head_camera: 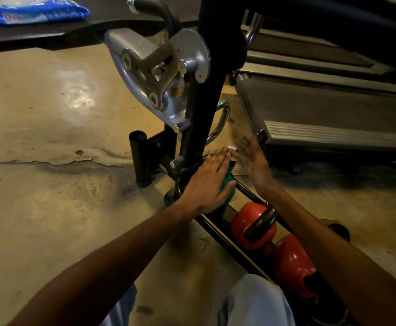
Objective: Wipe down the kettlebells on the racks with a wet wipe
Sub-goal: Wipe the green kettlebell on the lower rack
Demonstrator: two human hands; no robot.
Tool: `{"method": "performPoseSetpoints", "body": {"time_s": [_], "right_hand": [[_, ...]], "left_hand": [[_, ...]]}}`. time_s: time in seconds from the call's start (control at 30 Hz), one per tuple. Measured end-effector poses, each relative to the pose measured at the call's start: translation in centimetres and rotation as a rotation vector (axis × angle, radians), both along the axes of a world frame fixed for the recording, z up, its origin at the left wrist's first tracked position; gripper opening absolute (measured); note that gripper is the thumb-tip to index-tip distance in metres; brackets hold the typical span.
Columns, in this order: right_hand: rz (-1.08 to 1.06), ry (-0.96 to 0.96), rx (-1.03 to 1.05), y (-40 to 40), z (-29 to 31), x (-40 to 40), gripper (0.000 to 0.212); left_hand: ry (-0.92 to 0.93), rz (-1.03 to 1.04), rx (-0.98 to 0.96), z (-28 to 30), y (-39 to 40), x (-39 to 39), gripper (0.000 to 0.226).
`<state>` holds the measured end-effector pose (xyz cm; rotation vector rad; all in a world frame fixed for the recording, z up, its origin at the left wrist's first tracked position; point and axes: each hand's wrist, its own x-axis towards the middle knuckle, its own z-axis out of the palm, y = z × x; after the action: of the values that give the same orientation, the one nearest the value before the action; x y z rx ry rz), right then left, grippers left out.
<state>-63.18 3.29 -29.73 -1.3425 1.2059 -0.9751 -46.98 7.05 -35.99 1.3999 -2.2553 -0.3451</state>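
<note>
from my feed, the biggest thing in frame is the treadmill (309,109) filling the upper right, its grey deck angled toward the low rack. left of it stands the black upright of a weight machine (206,78) with a silver cam bracket (159,67) bolted on. the worn tan concrete floor (51,196) runs across the whole left side, cracked and patchy.

a low black floor rack (227,238) runs diagonally from the machine base toward the bottom right. on it, nearest the camera, two red kettlebells: one (291,262) low right, the other (246,227) just above it with its black handle turned up. the green kettlebell (227,184) sits at the far end of the rack, next to the machine's foot, mostly hidden under the hand.

left hand (206,182) lies flat on top of the green kettlebell, fingers straight and together, thumb resting along its near side. right hand (251,161) hovers just beside it, fingers spread wide and relaxed, holding nothing i can make out. a small scrap of white wet wipe (232,148) shows between the two sets of fingertips; cannot tell which hand has it.

blue wipes packet (32,10) sits on a dark mat at top left, well apart.
</note>
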Motion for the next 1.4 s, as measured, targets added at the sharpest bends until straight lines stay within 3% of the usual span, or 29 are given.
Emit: {"method": "performPoseSetpoints", "body": {"time_s": [0.03, 0.13, 0.27, 0.4, 0.63, 0.73, 0.8, 0.9, 1.03, 1.17, 1.4], "right_hand": [[-0.050, -0.001, -0.003, -0.1, 0.1, 0.0, 0.128], [-0.093, 0.109, -0.012, -0.2, 0.3, 0.1, 0.103], [-0.014, 0.262, 0.122, -1.5, -0.1, -0.5, 0.098], [0.051, 0.328, 0.174, -2.6, -0.4, -1.8, 0.114], [0.084, 0.334, 0.179, -2.5, 0.2, -2.0, 0.103], [0.090, 0.352, 0.179, -2.1, 0.2, -1.7, 0.114], [0.096, 0.398, 0.153, -2.0, 0.3, -1.3, 0.118], [0.104, 0.378, 0.101, -1.6, 0.5, -0.7, 0.077], [0.170, 0.572, 0.042, -0.6, 0.2, -0.9, 0.071], [0.328, 0.772, -0.184, 0.2, -0.6, -1.9, 0.068], [0.300, 0.770, -0.254, 1.0, -1.3, -3.0, 0.064]], "left_hand": [[-0.002, 0.002, 0.028, 0.1, -0.2, -0.3, 0.080], [0.032, 0.049, 0.066, 0.3, 0.2, -0.7, 0.079], [-0.006, 0.061, 0.036, 0.3, 1.9, -0.9, 0.081], [-0.025, 0.091, -0.032, 1.6, 0.2, -1.1, 0.078], [-0.074, 0.029, 0.012, 2.1, -0.7, -2.0, 0.086], [-0.101, 0.045, 0.026, 1.4, 1.6, -1.5, 0.085], [-0.145, 0.058, 0.038, 1.2, 2.1, -1.3, 0.088], [-0.092, 0.097, 0.095, 1.8, 0.1, -1.7, 0.092], [-0.096, 0.105, 0.099, 0.9, 2.0, -2.3, 0.099], [-0.204, 0.133, 0.041, -1.9, 5.3, -2.0, 0.102], [-0.152, 0.157, -0.016, -3.9, 5.7, -2.3, 0.100]]}}
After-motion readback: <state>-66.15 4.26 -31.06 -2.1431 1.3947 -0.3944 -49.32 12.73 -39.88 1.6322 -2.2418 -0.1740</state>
